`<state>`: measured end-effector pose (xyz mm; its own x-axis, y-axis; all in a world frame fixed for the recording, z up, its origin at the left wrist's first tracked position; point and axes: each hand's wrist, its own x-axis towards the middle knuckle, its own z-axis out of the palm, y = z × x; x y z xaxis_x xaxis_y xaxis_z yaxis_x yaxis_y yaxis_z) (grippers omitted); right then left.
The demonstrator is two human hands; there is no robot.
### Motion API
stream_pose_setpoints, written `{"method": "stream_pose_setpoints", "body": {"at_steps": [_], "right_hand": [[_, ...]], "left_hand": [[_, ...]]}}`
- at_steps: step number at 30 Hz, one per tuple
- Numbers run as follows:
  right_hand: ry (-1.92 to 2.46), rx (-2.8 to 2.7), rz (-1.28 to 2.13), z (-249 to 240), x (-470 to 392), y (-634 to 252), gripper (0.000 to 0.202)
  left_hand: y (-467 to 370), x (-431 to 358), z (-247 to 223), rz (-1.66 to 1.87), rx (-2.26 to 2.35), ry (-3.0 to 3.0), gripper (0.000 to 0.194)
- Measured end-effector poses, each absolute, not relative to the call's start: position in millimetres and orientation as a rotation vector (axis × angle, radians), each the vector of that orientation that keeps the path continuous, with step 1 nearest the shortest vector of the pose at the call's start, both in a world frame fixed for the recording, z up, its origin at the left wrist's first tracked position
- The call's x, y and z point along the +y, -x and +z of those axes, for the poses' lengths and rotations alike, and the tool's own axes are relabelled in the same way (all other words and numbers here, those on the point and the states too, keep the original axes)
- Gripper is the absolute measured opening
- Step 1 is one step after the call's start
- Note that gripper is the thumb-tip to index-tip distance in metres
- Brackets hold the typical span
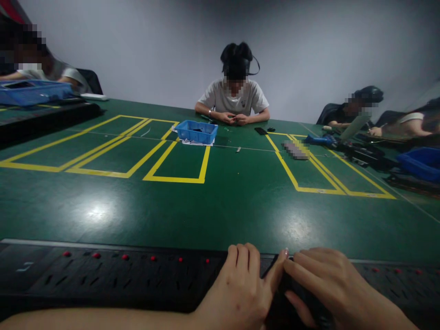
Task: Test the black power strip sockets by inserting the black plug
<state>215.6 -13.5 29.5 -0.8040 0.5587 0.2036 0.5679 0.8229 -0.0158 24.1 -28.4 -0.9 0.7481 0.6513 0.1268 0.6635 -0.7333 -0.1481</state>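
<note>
A long black panel [113,275] with a row of red knobs and short slots lies along the table's near edge. Curled over it, my left hand [240,284] bends its fingers at the far edge, one finger reaching toward the right hand. My right hand [326,284] is closed beside it, thumb below and fingers bent over a dark object [302,293]. That object is mostly covered and blends into the black panel, so its kind cannot be made out. The two hands nearly meet at the fingertips. Whatever lies under the left fingers is hidden.
Yellow tape [165,178] marks rectangles on the green table [220,206]. A blue basket [197,133] stands at the far middle, a blurred grey item [295,150] to its right. A person [237,96] sits opposite; others sit left and right near blue trays [419,162].
</note>
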Motion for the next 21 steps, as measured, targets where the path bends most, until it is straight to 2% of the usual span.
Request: {"method": "stream_pose_setpoints", "body": {"at_steps": [5, 10, 13, 17, 21], "right_hand": [[0.86, -2.783, -0.065, 29.9, -13.0, -215.3, 0.009], [0.905, -2.812, 0.022, 27.9, -13.9, -216.8, 0.01], [0.959, -2.853, 0.095, 31.8, -14.6, -215.0, 0.011], [1.141, -2.845, 0.186, 39.1, -20.1, -209.9, 0.011], [1.291, -2.656, 0.052, 29.2, -34.5, -204.3, 0.012]], "left_hand": [[-25.4, -26.6, -0.1, -0.099, -1.051, 2.746, 0.072], [-23.9, -28.3, -2.1, -0.114, -1.074, 2.762, 0.092], [-23.4, -29.9, -3.1, -0.147, -1.096, 2.748, 0.096], [-23.9, -31.5, 0.5, -0.144, -1.131, 2.763, 0.087], [-24.4, -33.7, 5.5, -0.169, -1.166, 2.772, 0.075]]}}
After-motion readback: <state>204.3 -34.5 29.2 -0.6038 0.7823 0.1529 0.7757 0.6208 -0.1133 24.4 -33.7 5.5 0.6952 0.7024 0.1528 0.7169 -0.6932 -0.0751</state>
